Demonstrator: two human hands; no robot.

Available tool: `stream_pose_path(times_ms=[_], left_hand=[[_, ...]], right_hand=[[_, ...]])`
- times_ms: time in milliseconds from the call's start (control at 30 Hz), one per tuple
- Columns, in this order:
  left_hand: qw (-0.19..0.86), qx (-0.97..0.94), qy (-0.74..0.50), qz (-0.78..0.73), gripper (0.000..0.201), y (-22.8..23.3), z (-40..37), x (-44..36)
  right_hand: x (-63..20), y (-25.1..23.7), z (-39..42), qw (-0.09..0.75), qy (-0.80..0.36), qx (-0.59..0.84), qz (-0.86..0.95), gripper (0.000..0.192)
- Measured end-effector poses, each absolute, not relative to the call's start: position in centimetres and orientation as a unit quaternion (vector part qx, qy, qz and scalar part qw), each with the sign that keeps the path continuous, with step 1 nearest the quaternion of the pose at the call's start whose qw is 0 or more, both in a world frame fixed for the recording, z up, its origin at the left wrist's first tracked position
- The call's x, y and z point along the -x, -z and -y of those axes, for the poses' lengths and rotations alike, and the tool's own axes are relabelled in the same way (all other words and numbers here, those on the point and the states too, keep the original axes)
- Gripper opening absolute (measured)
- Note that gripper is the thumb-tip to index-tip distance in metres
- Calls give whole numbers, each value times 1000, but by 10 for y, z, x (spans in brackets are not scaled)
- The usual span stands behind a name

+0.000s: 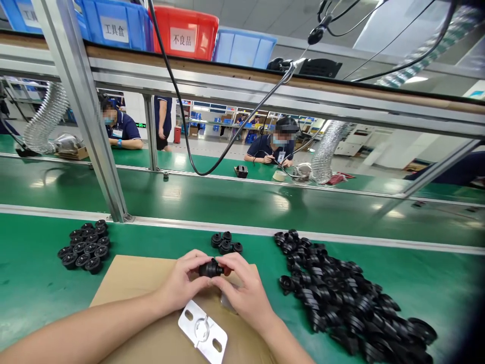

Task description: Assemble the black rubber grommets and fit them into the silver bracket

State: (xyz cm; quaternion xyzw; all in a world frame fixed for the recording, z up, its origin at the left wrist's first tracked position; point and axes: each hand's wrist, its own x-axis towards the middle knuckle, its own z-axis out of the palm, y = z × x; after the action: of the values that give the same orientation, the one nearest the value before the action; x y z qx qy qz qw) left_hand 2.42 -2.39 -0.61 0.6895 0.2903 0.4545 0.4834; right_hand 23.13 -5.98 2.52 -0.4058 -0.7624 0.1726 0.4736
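Note:
My left hand (182, 283) and my right hand (244, 290) meet over a brown cardboard sheet (129, 280). Together their fingertips pinch a small black round part (210, 269), held just above the sheet. A flat silver metal plate (202, 331) with holes lies on the cardboard just below my hands. A small cluster of the same black parts (226, 243) sits on the green mat just beyond my fingers.
A neat group of black parts (84, 247) lies at the left, and a big loose heap (341, 296) spreads at the right. A green conveyor belt (242, 202) runs behind a metal post (98, 131). Other people work at the far bench. Bins (185, 33) stand overhead.

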Motion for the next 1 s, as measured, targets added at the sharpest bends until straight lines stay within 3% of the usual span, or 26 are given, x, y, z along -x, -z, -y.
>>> stream_pose_path(times_ms=[267,733,1000], left_hand=[[500,-694,-444,-269,40,5,26,-25],[480,-704,-447,-272,36,15,20,-25],[483,-667,-466,-324,46,9,20,-25]], right_hand=[[-234,-20,56,486,-127,377,778,17],[-237,-27,54,468,-123,337,807,21],[-242,-19,54,449,-93,343,820,24]])
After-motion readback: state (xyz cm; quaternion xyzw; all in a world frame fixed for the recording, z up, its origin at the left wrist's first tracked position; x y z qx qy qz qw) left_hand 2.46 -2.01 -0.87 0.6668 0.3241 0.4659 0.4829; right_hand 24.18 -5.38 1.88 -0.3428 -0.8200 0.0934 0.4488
